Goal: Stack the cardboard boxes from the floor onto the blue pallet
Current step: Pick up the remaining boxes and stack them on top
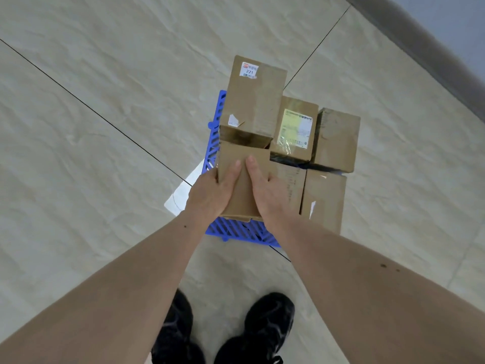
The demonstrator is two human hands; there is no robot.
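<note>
While both hands, left hand (210,191) and right hand (265,189), clasp a plain brown cardboard box (242,179) over the blue slatted plastic pallet (233,229), placing is underway; next, probably lower it squarely beside the labelled tall box (253,101).

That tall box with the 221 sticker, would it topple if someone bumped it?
Probably fairly easily: the box with the 221 sticker stands tall and narrow above its neighbours. It likely feels stiff, since its sides look flat. Its torn lower edge may crumple if squeezed there.
</note>
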